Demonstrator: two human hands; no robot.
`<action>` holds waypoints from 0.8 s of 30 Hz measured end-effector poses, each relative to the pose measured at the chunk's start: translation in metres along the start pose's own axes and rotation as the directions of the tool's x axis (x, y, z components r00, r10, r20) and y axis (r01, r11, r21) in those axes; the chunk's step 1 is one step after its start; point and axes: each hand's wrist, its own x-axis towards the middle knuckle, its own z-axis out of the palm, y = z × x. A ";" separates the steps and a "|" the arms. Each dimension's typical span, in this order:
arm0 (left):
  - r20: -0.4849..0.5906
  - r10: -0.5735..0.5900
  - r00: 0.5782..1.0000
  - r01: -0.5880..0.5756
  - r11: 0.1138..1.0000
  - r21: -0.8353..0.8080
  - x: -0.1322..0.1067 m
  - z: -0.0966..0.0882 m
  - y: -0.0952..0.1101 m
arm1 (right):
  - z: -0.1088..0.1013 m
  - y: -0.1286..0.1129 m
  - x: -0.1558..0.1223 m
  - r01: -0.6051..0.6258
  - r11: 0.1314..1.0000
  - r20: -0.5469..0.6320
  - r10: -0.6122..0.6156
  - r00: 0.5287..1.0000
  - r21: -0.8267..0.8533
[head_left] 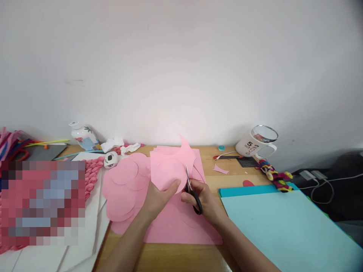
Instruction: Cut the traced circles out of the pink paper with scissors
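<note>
My left hand (159, 198) is closed on a sheet of pink paper (170, 172), thumb on top of a drawn circle, holding it up above the desk. Black-handled scissors (193, 190) are gripped in my right hand (205, 202), their blades pointing up and into the paper's right edge along the circle. A curl of cut pink paper (187, 145) sticks up behind. Beneath both hands lies a larger pink sheet (181, 226). Several cut pink circles (124, 189) are stacked to the left of my left hand.
Light blue sheets (278, 226) lie at the right. A white mug (255, 145) stands at the back right with a colourful chain (273, 174) beside it. A small vase (82, 136), a hole punch (110, 159), crumpled paper (117, 145) and pink knitted work (92, 175) are at the left. A blurred patch covers the far left.
</note>
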 end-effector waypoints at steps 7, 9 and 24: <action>0.030 -0.020 0.999 0.021 0.999 -0.033 0.000 -0.001 0.005 | 0.000 -0.001 0.000 -0.025 0.999 -0.020 0.025 1.000 -0.025; 0.030 -0.017 0.999 0.018 0.999 -0.034 -0.001 -0.001 0.006 | 0.000 -0.001 0.000 -0.025 0.999 -0.017 0.025 1.000 -0.024; -0.021 0.015 1.000 -0.016 0.997 -0.071 0.003 0.002 -0.009 | 0.008 0.012 0.002 0.017 0.998 -0.047 -0.014 0.999 0.056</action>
